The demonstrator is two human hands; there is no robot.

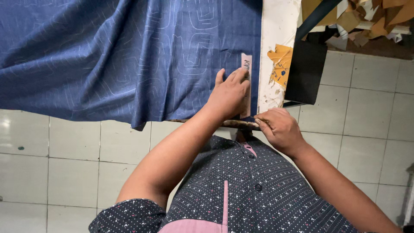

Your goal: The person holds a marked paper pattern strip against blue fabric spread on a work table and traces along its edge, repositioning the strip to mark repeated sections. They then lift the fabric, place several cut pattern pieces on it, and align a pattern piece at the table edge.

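Pressing flat, open left hand point(228, 92) on pink strip point(246, 82), right hand point(280, 129) curled shut at table edge point(276, 26)

Blue cloth point(120, 56) on white table point(276, 26)

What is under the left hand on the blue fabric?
The left hand presses a narrow pinkish strip flat on the blue fabric. The strip's middle is hidden under the fingers.
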